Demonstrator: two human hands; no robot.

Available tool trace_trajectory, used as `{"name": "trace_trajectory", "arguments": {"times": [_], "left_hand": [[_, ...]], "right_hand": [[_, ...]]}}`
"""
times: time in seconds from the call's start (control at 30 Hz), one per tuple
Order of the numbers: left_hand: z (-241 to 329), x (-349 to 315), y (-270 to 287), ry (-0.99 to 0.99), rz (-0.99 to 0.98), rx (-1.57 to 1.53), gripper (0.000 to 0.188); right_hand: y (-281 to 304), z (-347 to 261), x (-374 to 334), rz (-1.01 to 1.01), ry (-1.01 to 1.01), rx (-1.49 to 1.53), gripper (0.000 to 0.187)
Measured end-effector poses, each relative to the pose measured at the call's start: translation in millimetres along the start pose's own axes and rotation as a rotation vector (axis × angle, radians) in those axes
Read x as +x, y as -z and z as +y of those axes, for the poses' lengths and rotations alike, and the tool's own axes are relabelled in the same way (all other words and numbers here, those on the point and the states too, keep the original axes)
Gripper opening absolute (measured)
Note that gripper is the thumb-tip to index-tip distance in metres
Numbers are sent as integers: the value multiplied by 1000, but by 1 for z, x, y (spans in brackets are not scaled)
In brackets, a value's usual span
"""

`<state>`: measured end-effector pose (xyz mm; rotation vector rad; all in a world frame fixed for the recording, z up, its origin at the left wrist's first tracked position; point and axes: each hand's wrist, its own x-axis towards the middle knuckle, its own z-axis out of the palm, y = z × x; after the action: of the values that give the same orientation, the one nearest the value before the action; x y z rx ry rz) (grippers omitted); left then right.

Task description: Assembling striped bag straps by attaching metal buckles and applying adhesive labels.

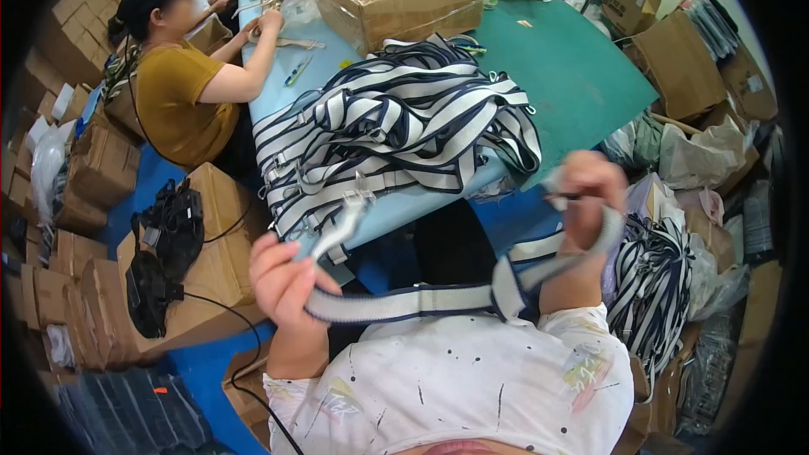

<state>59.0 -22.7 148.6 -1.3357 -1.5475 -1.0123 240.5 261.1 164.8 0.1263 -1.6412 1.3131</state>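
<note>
A white webbing strap with navy edges stretches across in front of my chest, with a loop or fold in it nearer the right side. My left hand is closed around the strap at its left part. Beyond these fingers a short length sticks up, ending in a shiny buckle-like fitting. My right hand, raised higher, pinches the strap's other part; a small greyish piece shows at its fingertips, too blurred to name. Just ahead lies a big heap of matching straps with metal fittings, on the table.
Light blue and green coverings lie on the table, with an open cardboard box at its back. A co-worker in a mustard top handles straps at the left. Bundled straps hang at my right. A carton bears a black bag.
</note>
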Motion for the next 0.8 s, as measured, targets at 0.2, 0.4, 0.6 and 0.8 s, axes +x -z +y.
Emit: {"name": "trace_trajectory", "arguments": {"times": [0.2, 0.4, 0.6, 0.8], "left_hand": [[21, 12, 0, 148, -337, -312, 42], [14, 11, -27, 105, -358, -326, 46], [-6, -12, -45, 640, -329, -390, 47], [23, -67, -30, 764, -57, -508, 44]], "right_hand": [[-22, 42, -25, -1014, -335, -829, 55], [-96, 50, -55, -1086, -198, 1, 56], [-137, 50, -72, -1148, -411, 374, 18], [-115, 45, -49, -643, -529, 861, 29]]}}
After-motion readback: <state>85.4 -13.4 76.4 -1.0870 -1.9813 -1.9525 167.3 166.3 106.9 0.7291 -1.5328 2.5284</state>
